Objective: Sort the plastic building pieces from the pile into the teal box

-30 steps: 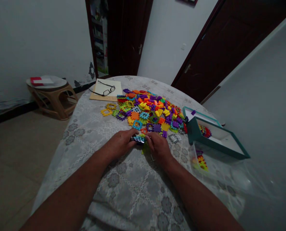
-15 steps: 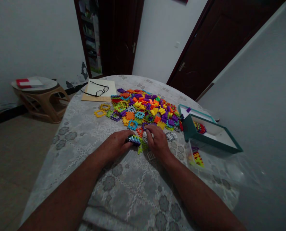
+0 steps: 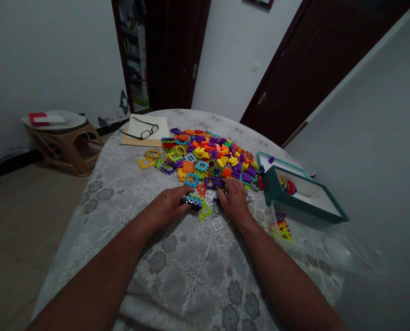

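Note:
My left hand [image 3: 170, 203] is closed on a small stack of toothed plastic building tiles [image 3: 194, 201], with light blue and dark ones showing. Beside that stack, a lime-green tile [image 3: 205, 210] lies on the cloth. My right hand [image 3: 235, 198] has its fingertips and thumb on a dark purple tile [image 3: 218, 182] at the near edge of the heap. Part of its grip is hidden behind the fingers. White lattice window pieces [image 3: 217, 224] lie between and below the hands. Beyond both hands spreads a heap of colourful tiles and pegs [image 3: 205, 154].
At the right stand a green box [image 3: 308, 195] with tiles inside, its lid [image 3: 284, 162], and a clear plastic container [image 3: 315, 243]. Glasses [image 3: 145, 133] rest on a paper pad [image 3: 161, 123] at the back left. A stool [image 3: 70, 142] stands beyond the table.
My right hand has shifted slightly right, and a dark purple tile now shows at its fingertips. White pieces are more exposed. The left hand keeps its stack; the view has shifted slightly.

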Demonstrator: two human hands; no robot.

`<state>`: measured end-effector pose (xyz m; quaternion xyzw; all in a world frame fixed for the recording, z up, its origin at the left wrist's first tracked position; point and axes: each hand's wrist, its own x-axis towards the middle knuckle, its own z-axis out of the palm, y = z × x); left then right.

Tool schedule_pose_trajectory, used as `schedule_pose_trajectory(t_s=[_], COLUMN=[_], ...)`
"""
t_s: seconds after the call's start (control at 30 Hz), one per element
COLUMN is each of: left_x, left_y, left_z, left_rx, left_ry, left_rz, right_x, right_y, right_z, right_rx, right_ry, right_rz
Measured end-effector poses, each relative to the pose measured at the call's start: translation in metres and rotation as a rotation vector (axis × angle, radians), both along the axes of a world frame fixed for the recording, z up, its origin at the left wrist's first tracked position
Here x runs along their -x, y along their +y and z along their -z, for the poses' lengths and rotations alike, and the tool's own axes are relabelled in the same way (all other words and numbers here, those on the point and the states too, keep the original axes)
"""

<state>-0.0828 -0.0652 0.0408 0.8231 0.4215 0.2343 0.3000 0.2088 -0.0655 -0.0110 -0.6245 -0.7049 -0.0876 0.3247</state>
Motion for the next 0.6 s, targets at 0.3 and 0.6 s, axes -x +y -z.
schedule_pose_trajectory(t_s=[0.3,0.6], left_x=[-0.0002,-0.0001], left_y=[0.0012,-0.0007], left_z=[0.0000,-0.0001], left_rx=[-0.046,-0.056], left_ry=[0.012,0.011], left_rz=[0.045,0.045], right_x=[-0.0016,-0.0013], right_y=[0.0010,-0.0004], right_z=[-0.0056,-0.0100], right_rx=[-0.007,0.017], right_ry=[0.061,0.176], right_rz=[-0.009,-0.058])
